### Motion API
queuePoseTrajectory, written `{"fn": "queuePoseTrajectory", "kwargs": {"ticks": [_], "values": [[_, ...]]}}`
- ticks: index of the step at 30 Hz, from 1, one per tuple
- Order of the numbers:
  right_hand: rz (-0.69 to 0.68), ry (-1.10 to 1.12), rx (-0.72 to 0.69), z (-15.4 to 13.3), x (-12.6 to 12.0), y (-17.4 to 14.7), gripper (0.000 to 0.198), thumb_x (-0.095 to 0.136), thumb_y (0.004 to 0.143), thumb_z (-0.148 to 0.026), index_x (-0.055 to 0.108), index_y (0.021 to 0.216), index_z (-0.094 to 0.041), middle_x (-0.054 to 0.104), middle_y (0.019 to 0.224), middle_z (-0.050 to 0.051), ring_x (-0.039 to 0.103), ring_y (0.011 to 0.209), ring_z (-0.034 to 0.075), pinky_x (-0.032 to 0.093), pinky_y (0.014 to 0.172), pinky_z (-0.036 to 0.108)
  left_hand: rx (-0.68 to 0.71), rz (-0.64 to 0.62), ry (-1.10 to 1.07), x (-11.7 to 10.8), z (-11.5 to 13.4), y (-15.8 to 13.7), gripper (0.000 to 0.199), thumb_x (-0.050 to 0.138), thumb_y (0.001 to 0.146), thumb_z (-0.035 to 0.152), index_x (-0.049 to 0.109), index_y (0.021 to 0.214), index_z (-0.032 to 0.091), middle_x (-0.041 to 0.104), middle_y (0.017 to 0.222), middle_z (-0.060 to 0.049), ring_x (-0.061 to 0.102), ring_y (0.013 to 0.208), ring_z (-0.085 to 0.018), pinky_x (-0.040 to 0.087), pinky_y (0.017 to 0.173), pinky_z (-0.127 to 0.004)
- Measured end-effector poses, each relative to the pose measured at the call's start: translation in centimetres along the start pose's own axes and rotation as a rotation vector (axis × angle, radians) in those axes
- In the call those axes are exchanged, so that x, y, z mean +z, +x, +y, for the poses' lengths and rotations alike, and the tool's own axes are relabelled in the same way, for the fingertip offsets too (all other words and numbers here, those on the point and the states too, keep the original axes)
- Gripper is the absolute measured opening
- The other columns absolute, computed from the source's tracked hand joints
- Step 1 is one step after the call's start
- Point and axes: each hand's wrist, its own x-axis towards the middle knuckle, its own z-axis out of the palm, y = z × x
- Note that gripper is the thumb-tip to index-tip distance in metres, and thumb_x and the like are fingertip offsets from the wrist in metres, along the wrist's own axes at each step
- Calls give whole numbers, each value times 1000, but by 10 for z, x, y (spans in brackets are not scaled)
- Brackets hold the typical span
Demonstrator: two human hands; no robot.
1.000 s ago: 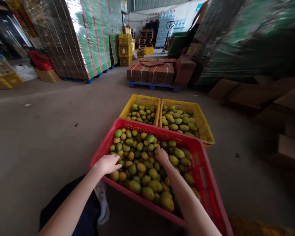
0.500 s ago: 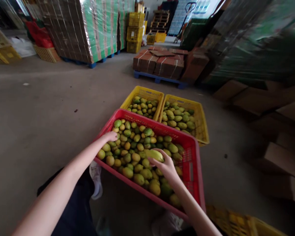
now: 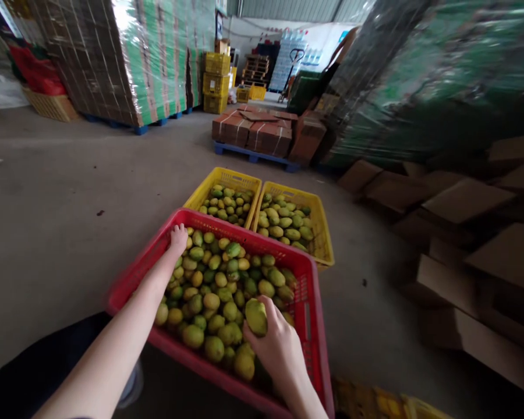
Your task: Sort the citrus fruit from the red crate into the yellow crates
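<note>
My right hand (image 3: 273, 334) is closed around a green-yellow papaya (image 3: 255, 317), lifted just over the near right part of a large red crate (image 3: 317, 326). Loose papayas (image 3: 220, 279) of mixed green and yellow fill that crate, small roundish ones among longer ones. At the crate's far left corner, my left hand (image 3: 179, 235) reaches over the fruit. Its fingers point away from me along the inner wall and look slightly apart, with no fruit visible in them. The palm side is hidden.
Two yellow crates (image 3: 325, 233) of similar fruit stand against the red crate's far side. Flattened cardboard boxes (image 3: 471, 198) lie to the right. Farther off are strapped cartons on a blue pallet (image 3: 253, 156) and a wrapped pallet stack (image 3: 152, 64). Another yellow crate (image 3: 375, 401) shows at the bottom right.
My left hand has moved from over the fruit to the crate's far left corner. My right hand has turned the papaya, so its end faces me more. The view has shifted right.
</note>
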Motion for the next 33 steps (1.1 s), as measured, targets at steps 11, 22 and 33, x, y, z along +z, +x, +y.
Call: {"fn": "queuePoseTrajectory", "kwargs": {"ticks": [11,22,33], "values": [[14,283,-4,-28,-25,-3,37,69,61,-40,52,90,-25,64,67,0,62,65,23,46,62,31,61,-193,-265,-63,2,-62,63,67,70,52,59,116,11,63,117,-20,57,112,-35,47,89,-38],[-126,979,21,-64,-36,-25,51,76,55,-40,61,99,-19,64,74,-2,57,61,13,48,59,26,305,-492,-1828,-121,38,-218,52,62,79,44,56,118,10,65,116,-13,61,108,-24,49,94,-36],[1,1174,111,-41,-38,-18,43,78,60,-49,63,82,-15,60,64,-1,47,49,9,36,41,19,386,-502,-1486,-82,49,-243,80,68,53,73,65,101,9,70,83,-10,66,75,-23,50,65,-30]]}}
